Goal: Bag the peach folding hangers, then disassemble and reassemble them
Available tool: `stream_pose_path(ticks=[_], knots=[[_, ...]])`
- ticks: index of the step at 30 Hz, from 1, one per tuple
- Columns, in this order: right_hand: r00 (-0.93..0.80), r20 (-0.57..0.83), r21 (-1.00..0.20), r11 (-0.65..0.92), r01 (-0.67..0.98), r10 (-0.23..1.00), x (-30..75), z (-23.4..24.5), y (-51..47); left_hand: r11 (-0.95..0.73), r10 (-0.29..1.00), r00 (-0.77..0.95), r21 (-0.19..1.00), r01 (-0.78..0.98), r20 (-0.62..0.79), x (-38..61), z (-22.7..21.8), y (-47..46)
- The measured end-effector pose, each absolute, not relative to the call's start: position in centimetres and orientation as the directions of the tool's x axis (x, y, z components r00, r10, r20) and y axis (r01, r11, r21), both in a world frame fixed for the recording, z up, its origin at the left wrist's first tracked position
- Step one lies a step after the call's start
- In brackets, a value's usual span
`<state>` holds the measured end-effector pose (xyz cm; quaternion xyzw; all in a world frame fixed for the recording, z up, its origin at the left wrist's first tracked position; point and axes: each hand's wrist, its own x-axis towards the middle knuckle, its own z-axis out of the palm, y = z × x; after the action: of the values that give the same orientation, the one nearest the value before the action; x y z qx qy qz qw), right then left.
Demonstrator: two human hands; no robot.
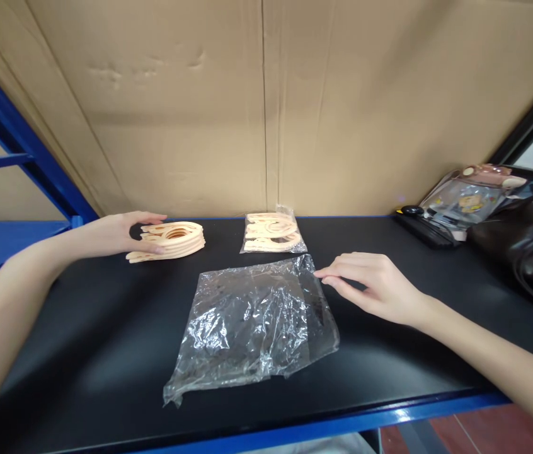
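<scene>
At the back left of the black tabletop lies a stack of cream plastic pieces (179,241) that look like folding hangers. My left hand (131,234) is around its left end, thumb across the front and fingers along the far side. A clear plastic bag (247,325) lies flat and wrinkled in the middle, with nothing visible inside. At the bag's upper right edge, the thumb and forefinger of my right hand (370,285) are pinched together on the film. Behind the bag sits a clear packet of similar cream pieces (272,232).
A tall cardboard panel (176,126) stands along the back of the black tabletop (91,328). Blue metal framing (49,180) rises at the left. On the right are a dark bag (526,239), a clear decorated pouch (469,198) and a black object (429,230).
</scene>
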<state>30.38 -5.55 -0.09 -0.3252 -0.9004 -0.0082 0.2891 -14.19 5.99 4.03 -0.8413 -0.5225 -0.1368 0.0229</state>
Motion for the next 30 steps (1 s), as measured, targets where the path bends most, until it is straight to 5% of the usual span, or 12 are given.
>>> stream_pose_path(ticks=[3, 9, 14, 21, 26, 30], knots=[[-0.622, 0.522, -0.173, 0.787, 0.593, 0.583, 30.4, 0.0, -5.6, -0.306, 0.942, 0.291, 0.073, 0.949, 0.166, -13.2, 4.5, 5.9], [-0.624, 0.536, -0.163, 0.795, 0.584, 0.569, 30.4, -0.1, -5.5, -0.319, 0.947, 0.315, 0.072, 0.945, 0.056, -11.9, 5.9, 5.3], [-0.608, 0.573, -0.160, 0.803, 0.574, 0.549, 30.2, -0.2, -5.4, -0.356, 0.921, 0.334, 0.087, 0.930, 0.203, -9.3, 6.9, 3.6], [-0.490, 0.717, -0.115, 0.777, 0.618, 0.496, 29.8, 0.1, -5.9, -0.618, 0.735, 0.525, 0.103, 0.780, 0.429, -1.7, 5.5, -0.7], [-0.591, 0.654, -0.060, 0.812, 0.581, 0.472, 29.3, 0.0, -6.7, -0.817, 0.488, 0.703, -0.012, 0.576, 0.518, 2.3, 2.4, -4.2], [-0.641, 0.627, -0.045, 0.842, 0.538, 0.443, 28.9, -0.2, -7.2, -0.858, 0.422, 0.750, -0.043, 0.513, 0.509, 3.4, 1.0, -5.7]])
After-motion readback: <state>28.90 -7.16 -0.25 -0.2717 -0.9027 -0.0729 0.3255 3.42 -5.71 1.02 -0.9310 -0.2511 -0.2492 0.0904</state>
